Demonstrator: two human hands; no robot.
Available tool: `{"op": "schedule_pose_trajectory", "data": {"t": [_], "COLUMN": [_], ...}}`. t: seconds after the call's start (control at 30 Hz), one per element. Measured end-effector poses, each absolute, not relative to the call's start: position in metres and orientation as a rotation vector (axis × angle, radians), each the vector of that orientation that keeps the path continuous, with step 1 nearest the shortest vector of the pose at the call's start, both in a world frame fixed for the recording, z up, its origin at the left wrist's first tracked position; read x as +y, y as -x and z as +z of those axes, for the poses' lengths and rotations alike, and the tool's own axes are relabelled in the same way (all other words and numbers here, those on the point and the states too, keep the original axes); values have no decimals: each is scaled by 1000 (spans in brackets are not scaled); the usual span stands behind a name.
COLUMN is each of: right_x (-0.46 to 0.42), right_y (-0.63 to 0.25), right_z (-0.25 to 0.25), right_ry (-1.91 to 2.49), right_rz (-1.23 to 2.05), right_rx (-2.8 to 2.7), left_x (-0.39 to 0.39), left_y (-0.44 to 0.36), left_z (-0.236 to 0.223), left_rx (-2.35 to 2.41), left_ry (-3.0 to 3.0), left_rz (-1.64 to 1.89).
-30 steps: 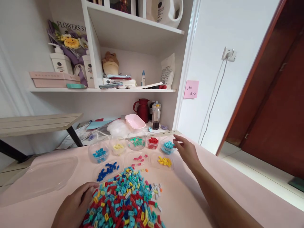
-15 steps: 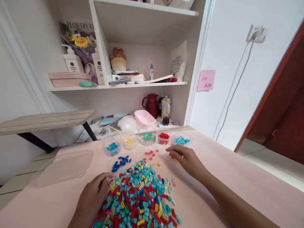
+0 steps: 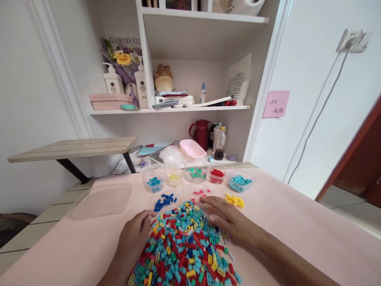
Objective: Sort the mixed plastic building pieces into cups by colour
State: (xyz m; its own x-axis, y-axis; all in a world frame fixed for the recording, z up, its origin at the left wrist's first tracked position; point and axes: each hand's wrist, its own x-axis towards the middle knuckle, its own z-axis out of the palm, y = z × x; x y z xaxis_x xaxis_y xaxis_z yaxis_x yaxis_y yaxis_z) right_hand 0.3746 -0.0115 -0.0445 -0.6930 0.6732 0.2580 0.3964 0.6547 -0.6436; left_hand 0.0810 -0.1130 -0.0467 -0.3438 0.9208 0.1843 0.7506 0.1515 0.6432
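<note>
A large heap of small mixed-colour plastic building bricks (image 3: 184,246) lies on the pink-covered table. My left hand (image 3: 133,234) rests at the heap's left edge, fingers loosely bent, thumb apart from the index finger, nothing visible in it. Over the heap's upper right side is my right hand (image 3: 233,220), fingers stretched and thumb apart, holding nothing I can see. Just beyond it sit a clear tray of yellow bricks (image 3: 234,200) and a few pink bricks (image 3: 201,192). Dark blue bricks (image 3: 165,201) lie in a shallow clear tray beyond my left hand.
Farther back stand clear tubs of blue bricks (image 3: 154,182), pale yellow bricks (image 3: 173,177), green bricks (image 3: 196,173), red bricks (image 3: 217,174) and light blue bricks (image 3: 240,180). A clear lid (image 3: 102,200) lies left. Behind are a pink basin (image 3: 192,148) and a red jug (image 3: 202,135).
My right hand has come back from the light blue tub, past the yellow tray, to the heap. My left hand stays by the heap's left edge. The view has turned right.
</note>
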Motion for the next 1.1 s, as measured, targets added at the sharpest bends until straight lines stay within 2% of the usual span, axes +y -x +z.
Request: {"op": "schedule_pose_trajectory", "data": {"t": [0.27,0.4,0.67,0.83,1.1], "right_x": [-27,-31,-27,-30,-35], "right_y": [-375,-377,-380,-379,-382], "right_z": [-28,-15,-18,-22,-7], "right_ry": [578,554,642,548,596], "right_rz": [977,1058,985,1080,1329], "right_rx": [-2641,-2507,-2413,-2548,-2257], "left_x": [-115,-112,-111,-111,-113], "left_y": [-85,-82,-81,-81,-83], "left_z": [-42,-46,-47,-47,-46], "left_rx": [2186,2180,2188,2201,2137], "left_ry": [-1609,-1624,-1630,-1593,-1520], "left_rz": [955,979,981,980,1058]}}
